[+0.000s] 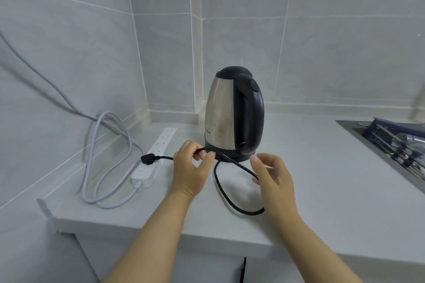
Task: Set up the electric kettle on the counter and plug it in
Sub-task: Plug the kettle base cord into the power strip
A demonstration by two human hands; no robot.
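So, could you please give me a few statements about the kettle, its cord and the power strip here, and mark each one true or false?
1. The kettle stands upright on its black base on the counter. True.
2. The black plug is pushed fully into a wall socket. False: it lies over the white power strip, and whether it is seated there cannot be told.
3. The left hand holds the black cord in its fingers. True.
4. The right hand grips the kettle's handle. False: it is by the cord's loop, in front of the kettle.
5. The power strip lies to the right of the kettle. False: it lies to the left.
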